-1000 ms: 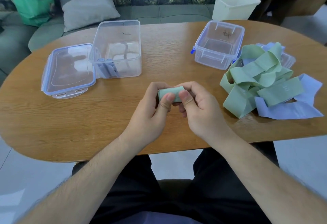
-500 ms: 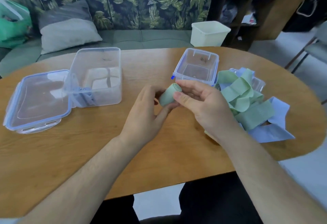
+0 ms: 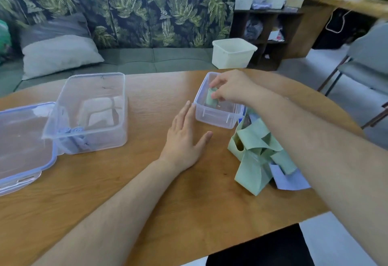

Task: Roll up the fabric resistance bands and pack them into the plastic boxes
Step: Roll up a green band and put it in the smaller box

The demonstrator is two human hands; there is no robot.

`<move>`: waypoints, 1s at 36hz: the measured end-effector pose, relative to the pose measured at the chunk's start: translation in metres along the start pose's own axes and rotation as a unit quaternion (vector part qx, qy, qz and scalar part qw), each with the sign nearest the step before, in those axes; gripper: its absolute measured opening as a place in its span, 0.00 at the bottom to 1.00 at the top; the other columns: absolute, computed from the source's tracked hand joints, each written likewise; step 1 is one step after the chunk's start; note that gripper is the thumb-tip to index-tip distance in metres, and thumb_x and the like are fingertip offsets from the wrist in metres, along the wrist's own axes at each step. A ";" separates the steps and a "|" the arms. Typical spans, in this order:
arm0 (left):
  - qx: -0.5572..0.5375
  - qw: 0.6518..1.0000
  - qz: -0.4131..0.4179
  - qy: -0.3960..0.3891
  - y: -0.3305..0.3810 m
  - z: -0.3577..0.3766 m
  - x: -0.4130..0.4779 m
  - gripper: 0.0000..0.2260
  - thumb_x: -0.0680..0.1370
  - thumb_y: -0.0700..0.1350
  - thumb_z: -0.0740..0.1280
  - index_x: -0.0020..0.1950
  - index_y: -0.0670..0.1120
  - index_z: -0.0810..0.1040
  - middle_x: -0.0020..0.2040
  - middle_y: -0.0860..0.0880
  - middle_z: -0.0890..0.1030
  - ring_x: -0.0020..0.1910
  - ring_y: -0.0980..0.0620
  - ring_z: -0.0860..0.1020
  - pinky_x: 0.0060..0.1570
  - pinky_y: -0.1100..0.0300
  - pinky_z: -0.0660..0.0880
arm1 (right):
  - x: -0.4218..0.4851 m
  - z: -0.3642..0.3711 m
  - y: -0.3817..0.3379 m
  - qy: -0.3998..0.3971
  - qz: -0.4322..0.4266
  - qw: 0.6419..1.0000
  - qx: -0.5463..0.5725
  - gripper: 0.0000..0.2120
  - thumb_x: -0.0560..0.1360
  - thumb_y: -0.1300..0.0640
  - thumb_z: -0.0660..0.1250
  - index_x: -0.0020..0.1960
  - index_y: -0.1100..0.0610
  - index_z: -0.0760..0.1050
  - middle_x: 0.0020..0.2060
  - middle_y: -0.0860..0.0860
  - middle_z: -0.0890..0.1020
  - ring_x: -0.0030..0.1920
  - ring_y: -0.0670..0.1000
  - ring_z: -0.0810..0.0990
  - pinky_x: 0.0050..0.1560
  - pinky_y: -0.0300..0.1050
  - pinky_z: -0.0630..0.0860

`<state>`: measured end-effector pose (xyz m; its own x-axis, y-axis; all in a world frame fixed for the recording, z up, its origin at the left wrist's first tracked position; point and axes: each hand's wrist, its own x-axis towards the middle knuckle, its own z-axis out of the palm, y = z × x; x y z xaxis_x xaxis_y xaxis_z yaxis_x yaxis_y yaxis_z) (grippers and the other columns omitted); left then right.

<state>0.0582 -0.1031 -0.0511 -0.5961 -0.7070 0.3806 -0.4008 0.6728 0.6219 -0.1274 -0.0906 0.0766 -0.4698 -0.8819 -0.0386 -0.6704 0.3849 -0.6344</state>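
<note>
Holding the green roll point(image 3: 211, 97) from above, the right hand point(image 3: 228, 87) pinches its top end with curled fingertips; the roll is down inside the small box point(image 3: 218, 116), close to the box's left wall; I cannot tell if its bottom touches the box floor yet. The left hand point(image 3: 184, 137) lies flat on the table point(image 3: 147, 181) with straight fingers and holds nothing; its fingertips are just beside the near left corner of the small box; I cannot tell if they touch it.

What could go wrong: the roll is stretchy cloth wound tight and nothing ties it, so I think it may spring loose when the fingers let go; the box has lots of room around it, so no wall would keep it shut; it may also tip onto its side. The small box looks light, so a bump from the right hand could slide it; the flat left hand is in a good place to stop that. The right arm passes over the pile of bands point(image 3: 256, 154); a fast pull back could drag some along.

The roll stands on end; its long line runs nearly straight up and down; one round end points up into the fingers, the other down at the box floor. The big box point(image 3: 90, 112) sits well apart to the left with blue rolls point(image 3: 71, 137) inside; its lid point(image 3: 23, 144) lies beside it.
</note>
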 end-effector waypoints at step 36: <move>0.044 0.999 0.022 -0.024 -0.002 -0.002 0.005 0.35 0.80 0.56 0.66 0.82 0.50 0.55 0.82 0.55 0.54 0.80 0.56 0.52 0.75 0.59 0.51 | 0.014 0.029 0.006 -0.150 0.109 0.980 0.074 0.13 0.69 0.57 0.71 0.53 0.59 0.81 0.52 0.56 0.84 0.55 0.53 0.83 0.62 0.50 0.79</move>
<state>0.0572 -0.1085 -0.0492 -0.6459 -0.6668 0.3719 -0.4318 0.7207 0.5423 -0.1215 -0.1080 0.0501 -0.3883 -0.8322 -0.3958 -0.4727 0.5486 -0.6897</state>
